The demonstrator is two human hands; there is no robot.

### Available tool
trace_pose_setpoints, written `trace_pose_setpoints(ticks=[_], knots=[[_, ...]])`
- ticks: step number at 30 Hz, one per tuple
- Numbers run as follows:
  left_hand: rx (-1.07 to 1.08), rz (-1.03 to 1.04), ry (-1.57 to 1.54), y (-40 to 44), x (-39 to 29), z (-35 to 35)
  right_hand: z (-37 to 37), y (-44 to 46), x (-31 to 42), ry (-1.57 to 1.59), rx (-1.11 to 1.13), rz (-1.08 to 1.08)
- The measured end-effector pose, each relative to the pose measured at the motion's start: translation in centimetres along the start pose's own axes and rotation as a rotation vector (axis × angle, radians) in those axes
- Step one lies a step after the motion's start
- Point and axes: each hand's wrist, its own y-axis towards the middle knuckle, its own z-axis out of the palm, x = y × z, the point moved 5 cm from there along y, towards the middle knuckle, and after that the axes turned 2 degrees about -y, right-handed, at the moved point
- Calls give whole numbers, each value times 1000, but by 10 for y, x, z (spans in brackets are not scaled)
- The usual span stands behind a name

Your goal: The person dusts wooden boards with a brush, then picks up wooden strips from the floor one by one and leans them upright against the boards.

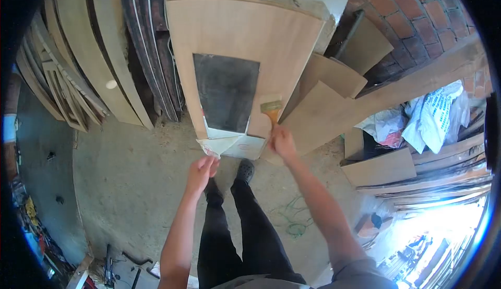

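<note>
A light wooden panel (pixel 224 28) leans in front of me, with a dark rectangle (pixel 227 91) set in its lower middle. My right hand (pixel 283 142) is closed on the orange handle of a brush (pixel 271 107), whose bristles point up near the panel's lower right edge. At the panel's lower left, my left hand (pixel 202 173) pinches the corner of a whitish sheet (pixel 222 145). The sheet spreads just below the dark rectangle. A white piece (pixel 250 148) lies at the panel's foot.
Curved wooden boards (pixel 99 43) and dark strips (pixel 151 43) stand at the left. Brown boards (pixel 323 111) lean at the right, near plastic bags (pixel 430 114) and a brick wall (pixel 412 7). Green string (pixel 297 230) lies on the floor (pixel 130 184).
</note>
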Motion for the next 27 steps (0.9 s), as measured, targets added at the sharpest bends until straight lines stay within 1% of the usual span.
trace_pose_setpoints(ticks=[1, 3, 5, 7, 8, 10, 11, 13, 14, 16, 18, 19, 20, 21, 23, 24, 26, 27], knots=[[26, -36, 15, 13, -10, 24, 11, -12, 2, 142, 19, 106], [87, -124, 0, 53, -3, 72, 35, -17, 8, 205, 53, -115], [64, -57, -83, 75, -32, 121, 46, -27, 48, 304, 94, -23], [-74, 296, -172, 70, -107, 155, 32, -18, 78, 207, -102, -315], [-61, 388, -144, 74, -128, 170, 21, -15, 89, 155, -203, -457], [-35, 578, -94, 82, -155, 194, 2, -5, 97, 223, -142, -389], [18, 453, -161, 96, -147, 202, -10, 2, 102, 256, -115, -367], [37, 169, -259, 113, -118, 213, -23, 14, 82, 2, -75, -232], [47, 24, -299, 117, -96, 216, -25, 16, 63, -120, -58, -159], [118, -180, -402, 128, -29, 213, -21, 16, 19, -269, -45, -158], [-63, -194, -511, 116, 19, 211, 1, 16, -29, -223, 202, 69], [-61, -193, -489, 108, 33, 206, 26, 19, -72, -314, 234, -52], [-28, -195, -474, 111, 39, 204, 28, 29, -76, -312, 197, -97], [17, -164, -494, 121, 34, 204, 30, 39, -79, -312, 160, -142], [88, -96, -510, 124, -9, 200, 8, 29, -14, -105, 78, -143], [122, -61, -504, 120, -51, 203, -5, 32, 25, -10, 68, -158], [84, -126, -407, 112, -130, 208, -32, 33, 95, 33, 231, -215], [65, -57, -463, 95, -164, 217, -33, 30, 110, 124, 236, -241]])
